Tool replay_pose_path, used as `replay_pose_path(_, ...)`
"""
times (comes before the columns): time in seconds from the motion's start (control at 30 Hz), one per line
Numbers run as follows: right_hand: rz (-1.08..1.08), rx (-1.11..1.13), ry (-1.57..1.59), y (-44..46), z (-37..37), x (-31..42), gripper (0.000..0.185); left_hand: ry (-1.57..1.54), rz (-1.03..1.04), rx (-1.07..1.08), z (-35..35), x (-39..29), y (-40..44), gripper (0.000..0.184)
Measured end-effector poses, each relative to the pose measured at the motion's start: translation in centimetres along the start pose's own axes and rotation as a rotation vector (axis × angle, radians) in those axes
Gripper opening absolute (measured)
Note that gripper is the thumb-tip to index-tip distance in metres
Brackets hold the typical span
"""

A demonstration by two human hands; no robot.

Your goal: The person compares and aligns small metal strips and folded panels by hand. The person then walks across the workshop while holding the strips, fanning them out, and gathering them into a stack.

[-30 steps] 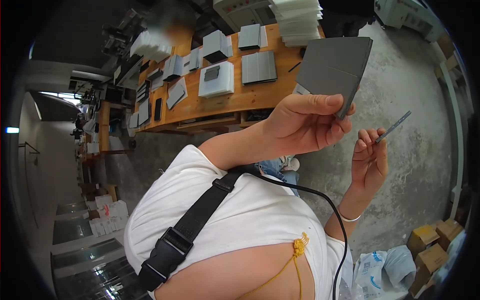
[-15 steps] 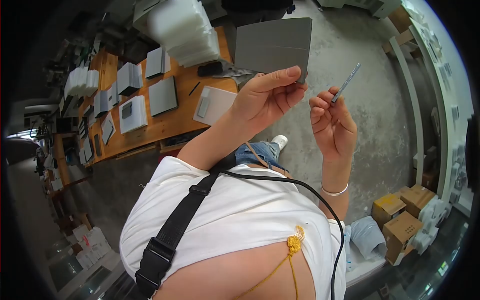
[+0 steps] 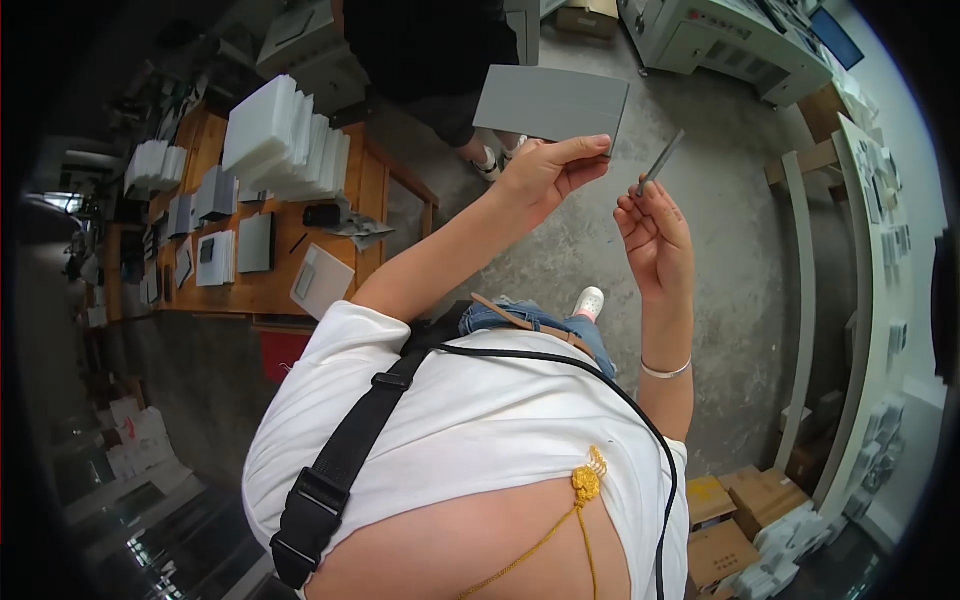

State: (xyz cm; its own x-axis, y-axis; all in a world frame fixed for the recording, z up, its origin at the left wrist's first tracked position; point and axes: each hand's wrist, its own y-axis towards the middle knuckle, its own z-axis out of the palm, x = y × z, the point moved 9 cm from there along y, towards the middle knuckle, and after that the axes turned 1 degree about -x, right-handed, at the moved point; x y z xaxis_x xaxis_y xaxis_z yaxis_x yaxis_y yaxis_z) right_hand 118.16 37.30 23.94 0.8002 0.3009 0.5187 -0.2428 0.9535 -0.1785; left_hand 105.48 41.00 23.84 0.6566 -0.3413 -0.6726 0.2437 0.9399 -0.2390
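Note:
A flat grey folder-like panel is pinched by its lower right corner in my left hand, thumb on top and fingers curled beneath. My right hand, with a bracelet at the wrist, is raised to the right of it. Its thumb and fingers pinch the lower end of a thin grey strip, which tilts up to the right. The panel and the strip are apart, both above the concrete floor.
At the left, a wooden table bears a tall stack of white sheets and grey panels. A person in black stands beyond it. A machine is at the back right, a long shelf at the right, cardboard boxes at the lower right.
The view has turned to the right, and the table has shifted left. The person in black and the machine show more fully. Both hands still hold the panel and the strip.

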Motion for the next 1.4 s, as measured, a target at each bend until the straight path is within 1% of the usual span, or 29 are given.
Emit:
replay_pose_path(0.07,-0.044,-0.030,-0.207,4.2,-1.9,4.1,0.017,0.020,0.058,-0.049,2.1,0.7,3.9,0.014)
replay_pose_path(0.17,0.000,-0.005,-0.319,10.8,-3.7,8.5,0.018,0.043,0.154,-0.139,3.9,0.9,10.2,0.012)
replay_pose_path(0.2,0.000,-0.016,-0.345,13.1,-4.2,9.8,0.017,0.097,0.207,-0.154,4.2,0.7,12.4,0.013)
replay_pose_path(0.23,0.029,0.001,-0.356,15.5,-4.7,10.7,0.017,0.153,0.259,-0.170,4.5,0.3,14.6,0.013)
replay_pose_path(0.3,0.016,0.010,-0.392,20.4,-5.7,12.5,0.018,0.161,0.289,-0.224,4.4,0.0,18.9,0.013)
replay_pose_path(0.37,0.056,0.035,-0.395,25.5,-6.8,13.1,0.018,0.176,0.316,-0.271,4.0,-0.7,23.2,0.012)
replay_pose_path(0.43,0.069,0.063,-0.394,31.4,-7.4,14.2,0.018,0.151,0.309,-0.271,3.8,-1.5,28.3,0.012)
replay_pose_path(0.5,0.128,0.043,-0.333,36.8,-8.5,14.9,0.018,0.149,0.308,-0.285,2.6,-2.4,33.7,0.011)
replay_pose_path(0.53,0.176,0.021,-0.290,39.2,-9.1,15.2,0.016,0.099,0.284,-0.290,2.1,-2.8,36.1,0.011)
replay_pose_path(0.57,0.180,0.019,-0.301,41.6,-9.3,15.9,0.016,0.044,0.267,-0.294,1.8,-3.2,38.7,0.011)
replay_pose_path(0.63,0.266,0.000,-0.194,46.1,-9.8,16.9,0.016,-0.042,0.245,-0.299,1.5,-4.3,43.3,0.011)
replay_pose_path(0.67,0.295,-0.008,-0.218,48.5,-10.1,17.3,0.014,-0.104,0.221,-0.302,1.2,-4.8,45.6,0.010)
replay_pose_path(0.73,0.344,0.000,-0.193,53.4,-10.2,18.0,0.013,-0.133,0.200,-0.330,0.8,-5.8,49.4,0.011)
replay_pose_path(0.8,0.418,0.007,-0.123,57.7,-10.1,18.1,0.013,-0.254,0.139,-0.367,0.5,-6.6,52.9,0.010)
replay_pose_path(0.83,0.431,0.011,-0.115,59.8,-10.0,18.2,0.013,-0.249,0.143,-0.382,0.0,-7.4,54.6,0.010)
replay_pose_path(0.9,0.501,0.048,-0.112,64.0,-9.4,18.3,0.014,-0.510,0.084,-0.406,-0.9,-7.6,58.2,0.008)
replay_pose_path(1.07,0.677,0.130,-0.167,74.7,-9.2,17.2,0.015,-0.610,0.229,-0.442,-4.3,-10.7,66.7,0.005)
replay_pose_path(1.17,0.846,0.188,-0.148,80.9,-8.1,17.1,0.016,-0.711,0.298,-0.526,-5.5,-12.8,71.7,0.004)
replay_pose_path(1.3,0.983,0.244,-0.209,87.5,-5.5,18.0,0.015,-0.803,0.401,-0.578,-5.6,-16.4,76.8,0.003)
replay_pose_path(1.4,1.078,0.268,-0.242,91.6,-4.7,16.9,0.015,-0.849,0.457,-0.623,-6.2,-18.3,79.2,0.004)
